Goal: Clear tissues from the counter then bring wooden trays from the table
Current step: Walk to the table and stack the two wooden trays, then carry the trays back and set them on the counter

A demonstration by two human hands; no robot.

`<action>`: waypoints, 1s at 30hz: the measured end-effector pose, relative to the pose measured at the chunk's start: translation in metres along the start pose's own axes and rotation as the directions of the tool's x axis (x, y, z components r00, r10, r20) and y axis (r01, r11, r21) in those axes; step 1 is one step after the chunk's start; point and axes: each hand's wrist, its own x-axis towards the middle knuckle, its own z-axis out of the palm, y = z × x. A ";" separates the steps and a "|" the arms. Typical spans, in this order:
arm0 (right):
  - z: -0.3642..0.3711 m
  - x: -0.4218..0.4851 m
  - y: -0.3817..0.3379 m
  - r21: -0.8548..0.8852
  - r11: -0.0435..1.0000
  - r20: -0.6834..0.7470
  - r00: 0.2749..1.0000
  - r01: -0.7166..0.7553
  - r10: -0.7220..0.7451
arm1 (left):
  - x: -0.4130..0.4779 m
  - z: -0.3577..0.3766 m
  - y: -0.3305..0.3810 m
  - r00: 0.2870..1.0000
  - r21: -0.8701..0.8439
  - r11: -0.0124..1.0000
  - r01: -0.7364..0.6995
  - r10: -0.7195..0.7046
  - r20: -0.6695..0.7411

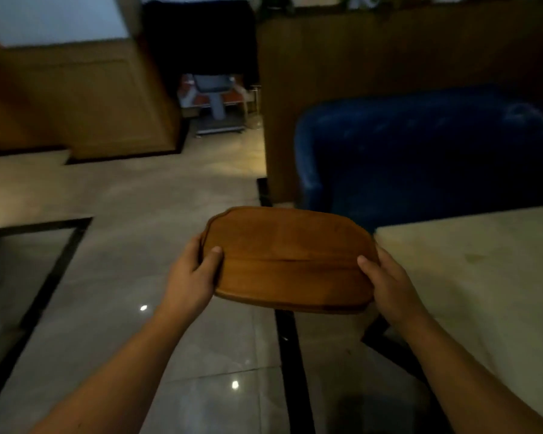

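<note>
Got the oval brown wooden tray [290, 261] gripped at both short ends, left hand [190, 277] and right hand [389, 285] equally close, long axis running side-to-side, out over the floor just off the pale stone worktop [483, 277].

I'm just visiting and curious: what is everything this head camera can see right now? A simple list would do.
wooden tray: one seen, brown, held in the air over the floor, centre of view; whether more are stacked under it cannot be told
table: one, pale cream top, right side, next to the tray
armchair: one, dark blue, behind the table
partition wall: one, brown wood, behind the armchair
floor: pale glossy tiles with black strips
cart-like object: one, grey and orange, far back, too blurred to identify
left hand: one, grips the tray's left edge
right hand: one, grips the tray's right edge
</note>
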 end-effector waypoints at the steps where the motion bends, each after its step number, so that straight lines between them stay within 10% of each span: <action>1: 0.028 0.002 -0.006 -0.010 1.000 0.060 0.998 0.009 -0.008 | -0.006 -0.028 -0.009 0.999 -0.002 1.000 0.014 -0.014 -0.049; 18: 0.390 0.075 -0.128 0.040 0.983 0.611 0.773 0.180 -0.167 | -0.040 -0.304 -0.071 0.629 -0.178 0.939 0.295 -0.330 -0.704; 30: 0.597 0.113 -0.163 0.066 0.934 0.924 0.333 0.351 -0.190 | -0.038 -0.398 -0.091 0.198 -0.269 0.907 0.323 -0.343 -0.918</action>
